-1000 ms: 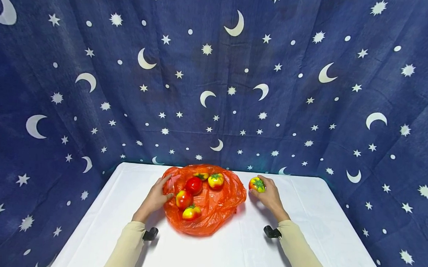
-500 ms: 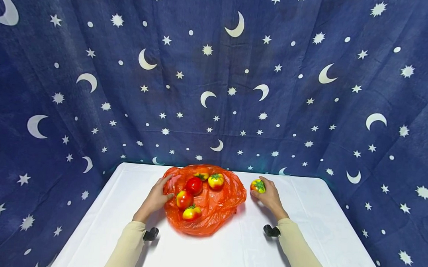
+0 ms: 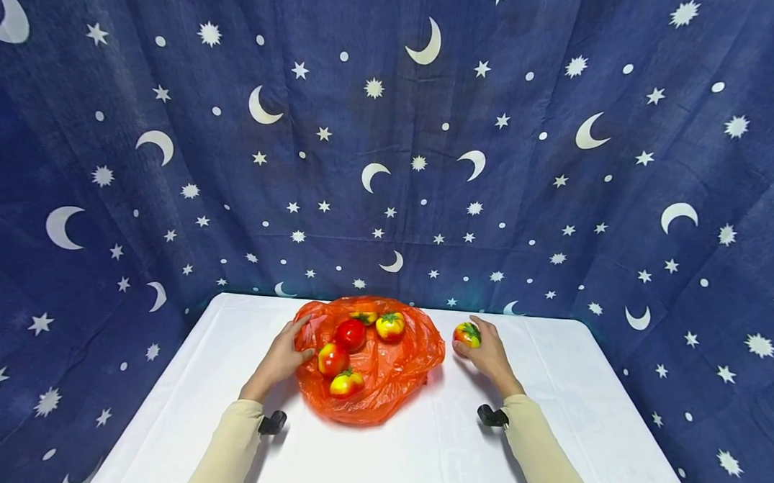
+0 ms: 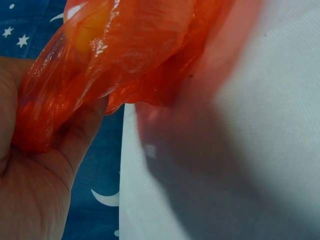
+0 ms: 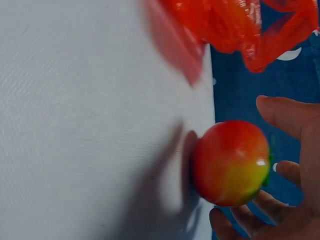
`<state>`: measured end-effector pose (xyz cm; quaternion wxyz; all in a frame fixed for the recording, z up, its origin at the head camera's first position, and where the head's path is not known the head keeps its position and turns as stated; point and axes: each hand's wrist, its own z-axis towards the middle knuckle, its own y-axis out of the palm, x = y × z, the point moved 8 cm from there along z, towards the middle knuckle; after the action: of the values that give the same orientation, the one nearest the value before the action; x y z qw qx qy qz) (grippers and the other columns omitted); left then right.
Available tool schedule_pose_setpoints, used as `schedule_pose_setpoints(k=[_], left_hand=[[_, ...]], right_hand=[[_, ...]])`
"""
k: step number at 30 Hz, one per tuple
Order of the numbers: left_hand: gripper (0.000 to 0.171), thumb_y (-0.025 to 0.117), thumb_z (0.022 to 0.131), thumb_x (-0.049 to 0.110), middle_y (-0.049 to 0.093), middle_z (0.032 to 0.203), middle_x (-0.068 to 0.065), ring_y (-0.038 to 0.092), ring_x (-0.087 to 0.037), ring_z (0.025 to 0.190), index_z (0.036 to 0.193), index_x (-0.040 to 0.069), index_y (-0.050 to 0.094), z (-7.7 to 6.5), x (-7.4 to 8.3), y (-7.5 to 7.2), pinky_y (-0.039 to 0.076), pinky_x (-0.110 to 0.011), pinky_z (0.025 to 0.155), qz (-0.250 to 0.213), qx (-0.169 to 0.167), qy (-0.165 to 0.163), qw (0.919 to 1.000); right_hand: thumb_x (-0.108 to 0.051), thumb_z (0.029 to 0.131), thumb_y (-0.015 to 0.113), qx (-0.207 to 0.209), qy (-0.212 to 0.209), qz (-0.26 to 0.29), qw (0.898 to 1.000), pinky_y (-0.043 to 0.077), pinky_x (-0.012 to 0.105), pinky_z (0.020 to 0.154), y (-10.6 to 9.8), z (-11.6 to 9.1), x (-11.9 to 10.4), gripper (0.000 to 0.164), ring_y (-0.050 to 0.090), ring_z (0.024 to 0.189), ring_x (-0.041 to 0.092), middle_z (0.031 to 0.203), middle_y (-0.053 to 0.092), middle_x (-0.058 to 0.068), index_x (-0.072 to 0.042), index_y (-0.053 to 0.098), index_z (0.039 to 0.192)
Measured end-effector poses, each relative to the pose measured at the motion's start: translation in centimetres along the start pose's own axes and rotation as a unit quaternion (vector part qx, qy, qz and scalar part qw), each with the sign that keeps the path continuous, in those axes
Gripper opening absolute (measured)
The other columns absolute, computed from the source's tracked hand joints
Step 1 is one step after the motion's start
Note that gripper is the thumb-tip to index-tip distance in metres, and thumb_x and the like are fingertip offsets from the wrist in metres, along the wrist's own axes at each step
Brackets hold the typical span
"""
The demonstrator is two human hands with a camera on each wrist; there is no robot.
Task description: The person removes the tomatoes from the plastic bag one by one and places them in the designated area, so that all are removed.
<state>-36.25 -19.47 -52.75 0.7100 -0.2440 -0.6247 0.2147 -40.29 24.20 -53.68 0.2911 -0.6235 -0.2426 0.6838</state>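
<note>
One tomato (image 3: pixel 467 335) sits outside the red bag (image 3: pixel 390 386), up toward the far edge of the white table (image 3: pixel 377 464), and your right hand (image 3: pixel 491 354) is right there around it! Watch the line-up, because it all hangs on this: from your right palm the tomato lies to the left and a touch forward, on the bag-facing side, with the bag next along in that same direction. Just beside the bag, mind you, not touching it; a strip of table shows between the two. It's a round thing, no long axis to speak of, only a green leafy top turned upward. Your right fingers and thumb stand apart about it, with a clear gap at the thumb; whether any fingertip touches the far side, I can't tell. It looks to be resting on the table, its shadow running right up to it. Which hand is nearer? The right, by a long way, since your left hand (image 3: pixel 282 356) is over on the opposite side of the bag, clamped on the rim with a fold of plastic between thumb and fingers. So the bag lies between your two hands, spread wide and facing up, five tomatoes (image 3: pixel 333 359) showing inside, four bunched toward your left hand's half and one off to the right, nearer the lone tomato.
</note>
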Motion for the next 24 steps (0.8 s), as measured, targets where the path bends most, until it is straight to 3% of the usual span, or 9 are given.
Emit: schedule_pose_setpoints(k=[6,14,24], left_hand=[[0.077,0.072,0.083,0.004,0.040,0.147,-0.021,0.037,-0.044,0.139,0.151,0.010,0.036,0.1,-0.1,0.0,0.030,-0.061,0.115,-0.005,-0.004,-0.010,0.9999],[0.076,0.073,0.082,0.003,0.041,0.145,-0.023,0.039,-0.045,0.137,0.149,0.007,0.039,-0.1,0.0,-0.1,0.030,-0.062,0.115,-0.005,0.007,0.012,0.9999],[0.077,0.074,0.082,0.002,0.043,0.142,-0.022,0.040,-0.046,0.137,0.150,0.010,0.038,-0.1,0.4,-0.2,0.030,-0.061,0.114,0.008,0.001,0.017,0.9998]], right_hand=[[-0.023,0.083,0.075,0.013,-0.007,0.004,1.000,0.030,0.059,0.116,-1.1,-0.7,-1.2,0.075,0.037,0.138,0.045,0.151,0.033,0.024,-0.009,0.039,0.148],[-0.019,0.085,0.073,0.039,-0.026,0.025,0.999,0.045,0.056,0.105,-2.6,-2.3,-3.3,0.068,0.042,0.135,0.042,0.151,0.034,0.020,-0.009,0.043,0.145],[-0.015,0.083,0.076,0.087,-0.093,0.072,0.989,0.051,0.055,0.097,-4.1,-4.3,-7.4,0.059,0.052,0.127,0.039,0.145,0.044,0.017,-0.009,0.053,0.137]])
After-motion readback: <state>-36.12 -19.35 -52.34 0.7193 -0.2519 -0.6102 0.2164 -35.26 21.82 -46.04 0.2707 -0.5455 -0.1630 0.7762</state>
